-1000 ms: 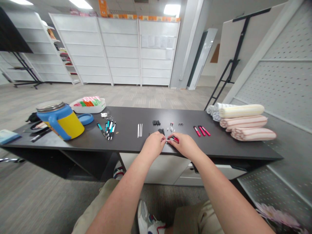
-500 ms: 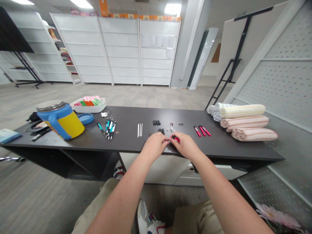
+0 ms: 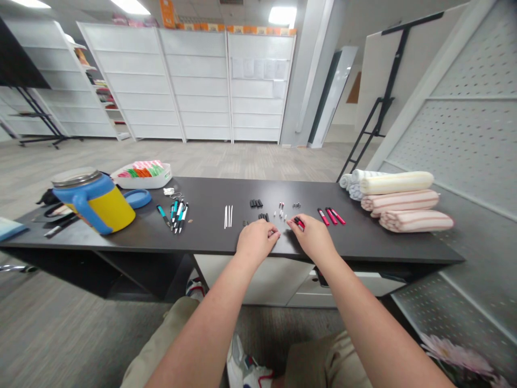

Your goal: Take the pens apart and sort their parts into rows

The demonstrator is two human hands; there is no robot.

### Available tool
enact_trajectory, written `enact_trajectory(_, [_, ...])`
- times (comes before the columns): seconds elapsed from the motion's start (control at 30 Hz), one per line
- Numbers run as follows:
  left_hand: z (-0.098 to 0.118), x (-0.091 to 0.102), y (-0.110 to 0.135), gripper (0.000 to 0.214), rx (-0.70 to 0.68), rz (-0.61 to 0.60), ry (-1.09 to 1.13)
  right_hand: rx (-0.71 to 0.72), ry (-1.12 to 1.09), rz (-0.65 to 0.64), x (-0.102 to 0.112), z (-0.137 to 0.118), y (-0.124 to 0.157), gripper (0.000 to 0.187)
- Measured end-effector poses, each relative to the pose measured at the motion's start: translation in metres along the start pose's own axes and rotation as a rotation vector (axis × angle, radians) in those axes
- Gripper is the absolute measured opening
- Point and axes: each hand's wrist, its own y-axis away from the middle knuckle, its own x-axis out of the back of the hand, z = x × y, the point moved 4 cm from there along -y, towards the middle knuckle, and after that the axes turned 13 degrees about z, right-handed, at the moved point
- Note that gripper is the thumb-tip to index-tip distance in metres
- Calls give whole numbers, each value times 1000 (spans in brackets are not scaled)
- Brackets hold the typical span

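My right hand [image 3: 310,236] is closed on a red pen barrel [image 3: 300,222] with a black part, held just above the dark table. My left hand [image 3: 257,238] is closed to the left of it, its fingertips pinched; whatever lies in them is too small to make out. Beyond the hands lie several black pen parts [image 3: 256,203], more black tubes [image 3: 264,216], small white pieces [image 3: 280,213] and tiny metal springs [image 3: 297,205]. Further right rest red pen barrels [image 3: 332,215]. White refill sticks [image 3: 228,216] lie left of my left hand.
Teal, white and black pens [image 3: 176,214] lie on the left of the table [image 3: 210,188], near a yellow and blue mug [image 3: 100,202] and its blue lid [image 3: 138,198]. A white tray [image 3: 141,180] holds colourful packets. Rolled towels [image 3: 404,200] are stacked at the right end.
My hands, close together before, have moved apart. The right one has gone slightly right with the red barrel. The camera view has shifted a little.
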Motion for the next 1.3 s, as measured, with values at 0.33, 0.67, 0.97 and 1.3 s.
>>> enact_trajectory(0.33, [2, -1, 1, 18, -15, 59, -68, 49, 62, -57, -7, 9, 1, 16])
enact_trajectory(0.67, [27, 10, 37, 25, -289, 44, -157, 113, 75, 1, 2, 10, 11, 21])
enact_trajectory(0.97, [37, -16, 43, 46, -295, 57, -194, 144, 45, -22, 2, 6, 12, 22])
enact_trajectory(1.3, [35, -25, 25, 51, -290, 2, -177, 136, 0, -89, 6, -1, 13, 21])
